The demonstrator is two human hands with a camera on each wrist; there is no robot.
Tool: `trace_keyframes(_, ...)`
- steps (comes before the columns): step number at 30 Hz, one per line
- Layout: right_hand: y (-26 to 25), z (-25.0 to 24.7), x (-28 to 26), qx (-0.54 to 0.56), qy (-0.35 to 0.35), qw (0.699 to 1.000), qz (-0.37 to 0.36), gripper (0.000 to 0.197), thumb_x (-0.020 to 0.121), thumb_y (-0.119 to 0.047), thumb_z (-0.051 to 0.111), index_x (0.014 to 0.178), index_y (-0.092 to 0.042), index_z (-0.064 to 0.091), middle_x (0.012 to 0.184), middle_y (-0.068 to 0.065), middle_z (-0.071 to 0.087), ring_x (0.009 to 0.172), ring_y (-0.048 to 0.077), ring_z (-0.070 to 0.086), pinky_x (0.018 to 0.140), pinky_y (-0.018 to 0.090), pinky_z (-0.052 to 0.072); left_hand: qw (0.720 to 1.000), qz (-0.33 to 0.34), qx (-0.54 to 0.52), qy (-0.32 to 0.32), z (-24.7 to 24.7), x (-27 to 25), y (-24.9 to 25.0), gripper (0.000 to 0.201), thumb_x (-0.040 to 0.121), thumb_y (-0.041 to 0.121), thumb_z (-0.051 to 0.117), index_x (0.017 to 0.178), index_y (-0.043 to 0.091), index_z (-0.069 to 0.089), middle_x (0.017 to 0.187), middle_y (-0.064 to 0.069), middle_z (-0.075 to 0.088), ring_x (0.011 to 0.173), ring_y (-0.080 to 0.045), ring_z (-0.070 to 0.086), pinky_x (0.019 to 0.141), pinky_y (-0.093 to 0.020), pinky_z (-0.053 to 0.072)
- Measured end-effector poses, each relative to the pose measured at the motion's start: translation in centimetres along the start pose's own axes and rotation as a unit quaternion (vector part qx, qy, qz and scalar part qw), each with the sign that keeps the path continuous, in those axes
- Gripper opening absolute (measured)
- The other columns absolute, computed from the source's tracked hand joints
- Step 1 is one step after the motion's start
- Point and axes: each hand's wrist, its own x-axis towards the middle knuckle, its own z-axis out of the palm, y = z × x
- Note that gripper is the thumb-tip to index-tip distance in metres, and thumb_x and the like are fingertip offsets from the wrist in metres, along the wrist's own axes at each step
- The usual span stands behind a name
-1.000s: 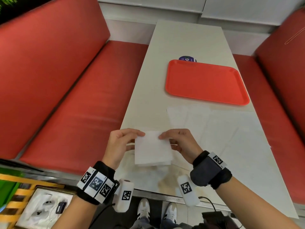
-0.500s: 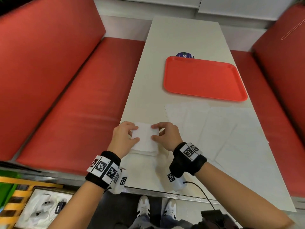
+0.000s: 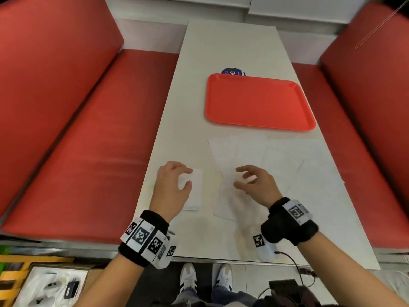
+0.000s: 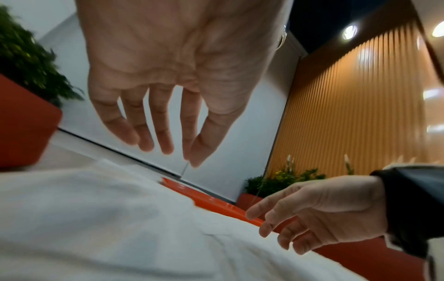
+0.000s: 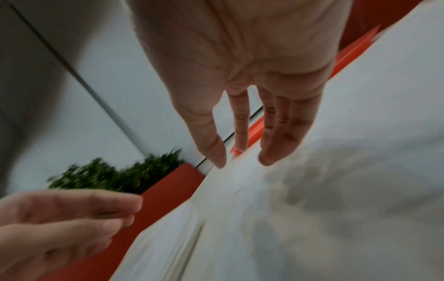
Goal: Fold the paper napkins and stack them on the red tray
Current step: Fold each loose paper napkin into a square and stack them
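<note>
A small folded white napkin lies flat near the table's left edge. My left hand hovers over its left part with relaxed fingers that hold nothing. To its right, my right hand is spread loosely just above several overlapping unfolded napkins, also empty. The red tray sits farther back on the table with nothing on it.
Red bench seats flank the white table on the left and right. A dark blue round sticker peeks out behind the tray. A box with white devices lies on the floor at lower left.
The folded napkin, held between both hands a second ago, was pressed onto the table and released. My right hand has moved right over the unfolded napkins; my left hand has lifted slightly.
</note>
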Motion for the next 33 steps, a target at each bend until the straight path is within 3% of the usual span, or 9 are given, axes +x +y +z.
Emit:
trace_keyframes(3, 2.7, -4.0, -1.0, -0.028, 0.068, 0.997, 0.037, 0.033, 0.079, -0.028, 0.077, 0.110, -0.026, 0.067, 0.105, 0.003, 0.060, 0.080, 0.020, 0.059, 0.072, 0.026, 0.043, 0.993, 0.021, -0.086, -0.075, 3.0, 0.2, 2.8, 0.024, 0.085, 0.007, 0.066, 0.105, 0.018, 0.070, 0.108, 0.003, 0.060, 0.102, -0.012, 0.056, 0.089, -0.022, 0.046)
trace_keyframes(7, 6.5, -8.2, -2.6, -0.045, 0.129, 0.987, 0.086, 0.033, 0.078, -0.025, 0.078, 0.110, -0.024, 0.068, 0.107, 0.006, 0.061, 0.085, 0.021, 0.057, 0.076, 0.027, 0.039, 0.981, 0.036, -0.113, -0.151, 7.9, 0.6, 6.3, 0.024, 0.086, 0.009, 0.065, 0.108, 0.015, 0.068, 0.108, -0.003, 0.064, 0.095, -0.012, 0.059, 0.085, -0.021, 0.050)
trace_keyframes(13, 10.5, -10.2, -4.5, -0.068, 0.121, 0.982, 0.126, 0.038, 0.076, -0.021, 0.079, 0.113, -0.023, 0.067, 0.111, 0.004, 0.054, 0.083, 0.018, 0.055, 0.078, 0.025, 0.039, 0.968, 0.022, 0.010, -0.249, 14.2, 2.9, 10.2, 0.049, 0.093, 0.022, 0.056, 0.138, 0.012, 0.040, 0.131, -0.011, 0.044, 0.124, -0.025, 0.037, 0.102, -0.033, 0.037)
trace_keyframes(16, 11.7, -9.9, -4.8, -0.064, 0.117, 0.984, 0.120, 0.040, 0.076, -0.021, 0.079, 0.114, -0.023, 0.067, 0.113, 0.004, 0.051, 0.082, 0.018, 0.057, 0.077, 0.023, 0.040, 0.965, 0.026, 0.065, -0.253, 16.2, 3.8, 11.3, 0.057, 0.093, 0.025, 0.055, 0.143, 0.012, 0.031, 0.133, -0.014, 0.039, 0.124, -0.029, 0.033, 0.101, -0.037, 0.039)
trace_keyframes(19, 12.3, -9.7, -4.8, -0.054, 0.128, 0.984, 0.114, 0.041, 0.076, -0.022, 0.079, 0.115, -0.024, 0.067, 0.112, 0.001, 0.048, 0.083, 0.017, 0.058, 0.072, 0.019, 0.039, 0.967, 0.001, 0.017, -0.253, 17.4, 4.4, 12.2, 0.053, 0.092, 0.022, 0.058, 0.138, 0.014, 0.032, 0.125, -0.014, 0.041, 0.114, -0.027, 0.042, 0.095, -0.036, 0.041)
trace_keyframes(23, 12.8, -9.6, -4.7, -0.046, 0.135, 0.984, 0.111, 0.040, 0.076, -0.022, 0.078, 0.115, -0.025, 0.066, 0.113, -0.001, 0.046, 0.083, 0.016, 0.056, 0.065, 0.006, 0.035, 0.970, -0.022, -0.069, -0.231, 17.8, 5.0, 12.7, 0.036, 0.088, 0.007, 0.061, 0.121, 0.016, 0.049, 0.104, -0.008, 0.046, 0.081, -0.017, 0.047, 0.075, -0.023, 0.038)
trace_keyframes(26, 12.8, -9.7, -4.9, -0.044, 0.127, 0.984, 0.114, 0.041, 0.077, -0.023, 0.078, 0.115, -0.026, 0.066, 0.114, -0.001, 0.046, 0.085, 0.016, 0.056, 0.066, 0.010, 0.036, 0.969, -0.024, -0.091, -0.227, 17.6, 5.4, 12.3, 0.025, 0.083, 0.003, 0.067, 0.107, 0.011, 0.066, 0.081, 0.005, 0.046, 0.068, -0.011, 0.046, 0.068, -0.016, 0.038)
trace_keyframes(29, 12.3, -10.0, -4.9, -0.052, 0.133, 0.985, 0.098, 0.039, 0.078, -0.025, 0.077, 0.115, -0.026, 0.066, 0.112, 0.001, 0.051, 0.080, 0.015, 0.058, 0.067, 0.014, 0.038, 0.966, -0.046, -0.139, -0.211, 16.6, 5.3, 11.7, 0.025, 0.083, 0.003, 0.068, 0.107, 0.010, 0.070, 0.075, 0.007, 0.048, 0.062, -0.005, 0.045, 0.057, -0.003, 0.040)
trace_keyframes(33, 9.9, -9.8, -4.5, 0.024, 0.154, 0.987, 0.037, 0.032, 0.082, -0.023, 0.074, 0.113, -0.022, 0.067, 0.104, -0.002, 0.062, 0.076, 0.009, 0.061, 0.067, 0.009, 0.043, 0.966, -0.051, -0.177, -0.183, 13.9, 4.8, 10.7, 0.032, 0.082, 0.002, 0.068, 0.104, 0.025, 0.072, 0.067, 0.002, 0.049, 0.059, -0.012, 0.043, 0.055, -0.003, 0.039)
